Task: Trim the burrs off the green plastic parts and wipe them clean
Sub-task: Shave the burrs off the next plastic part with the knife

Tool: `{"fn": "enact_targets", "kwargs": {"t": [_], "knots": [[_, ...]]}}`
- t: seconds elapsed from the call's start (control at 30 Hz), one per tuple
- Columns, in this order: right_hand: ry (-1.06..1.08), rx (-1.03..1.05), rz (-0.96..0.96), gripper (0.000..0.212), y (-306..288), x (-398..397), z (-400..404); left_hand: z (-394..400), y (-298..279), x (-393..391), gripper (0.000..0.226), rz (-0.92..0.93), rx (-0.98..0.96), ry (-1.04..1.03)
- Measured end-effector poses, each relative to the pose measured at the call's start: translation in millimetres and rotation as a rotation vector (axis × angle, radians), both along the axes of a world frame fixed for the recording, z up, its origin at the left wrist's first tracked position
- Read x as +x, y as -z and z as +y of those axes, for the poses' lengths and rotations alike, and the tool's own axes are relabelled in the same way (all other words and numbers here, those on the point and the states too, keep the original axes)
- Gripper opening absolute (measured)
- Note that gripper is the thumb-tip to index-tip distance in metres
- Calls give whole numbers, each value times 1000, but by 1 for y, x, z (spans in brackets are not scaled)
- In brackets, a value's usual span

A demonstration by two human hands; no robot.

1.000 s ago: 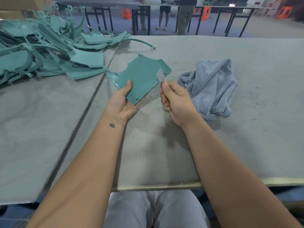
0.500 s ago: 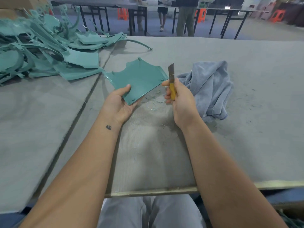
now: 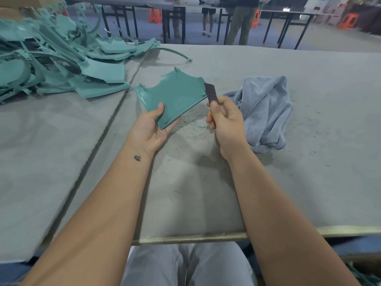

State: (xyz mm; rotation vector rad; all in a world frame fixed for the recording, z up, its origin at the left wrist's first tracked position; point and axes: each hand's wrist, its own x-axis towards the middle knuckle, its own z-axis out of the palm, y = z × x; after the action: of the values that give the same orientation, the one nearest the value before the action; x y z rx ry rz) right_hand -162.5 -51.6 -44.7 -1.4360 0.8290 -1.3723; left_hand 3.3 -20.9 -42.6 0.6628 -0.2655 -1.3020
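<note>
Now the left hand (image 3: pixel 151 129) holds the green plastic panel (image 3: pixel 175 98) above the grey table (image 3: pixel 309 172), thumb on top, while the right hand (image 3: pixel 225 122) curls around a utility knife (image 3: pixel 210 92) whose blade meets the panel's right edge.

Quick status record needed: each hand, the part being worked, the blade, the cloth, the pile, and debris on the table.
left hand: holds the green plastic part by its near corner, thumb on top
right hand: grips a utility knife, blade pointing up
blade position: at the part's right edge; contact cannot be told
cloth: grey, crumpled, on the table, right of the right hand, not held
pile of green parts: far left of the table
shavings: thin strands on the table between the hands
</note>
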Motion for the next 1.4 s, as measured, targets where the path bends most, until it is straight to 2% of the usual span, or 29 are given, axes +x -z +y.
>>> {"fn": "enact_targets", "kwargs": {"t": [0.23, 0.43, 0.57, 0.67, 0.8, 0.97, 1.17, 1.27, 1.4], "knots": [[-35, 38, 50, 23, 2, 1, -1, 1, 0, 0, 15, -4, -2, -4], [-138, -103, 358, 26, 6, 10, 4, 2, -3, -3, 17, 11, -30, 6], [-87, 8, 46, 22, 2, 4, 2, 4, -4, -4, 15, 22, -13, -4], [16, 29, -53, 22, 0, 1, -1, 4, -4, -4, 15, 25, 3, -14], [19, 20, 10, 23, 2, 3, -1, 5, -5, -4, 18, 25, 21, -11], [3, 16, 51, 22, 2, 4, -1, 5, -6, -4, 35, 23, 35, -20], [-29, -5, 72, 22, 2, 5, 0, 7, -6, -3, 21, 57, 26, -15], [-49, -4, 101, 22, 4, 5, -1, 6, -6, -3, 30, 61, 20, -23], [-107, -88, 253, 26, 8, 9, 0, 5, -6, -4, 35, 41, 6, -10]]}}
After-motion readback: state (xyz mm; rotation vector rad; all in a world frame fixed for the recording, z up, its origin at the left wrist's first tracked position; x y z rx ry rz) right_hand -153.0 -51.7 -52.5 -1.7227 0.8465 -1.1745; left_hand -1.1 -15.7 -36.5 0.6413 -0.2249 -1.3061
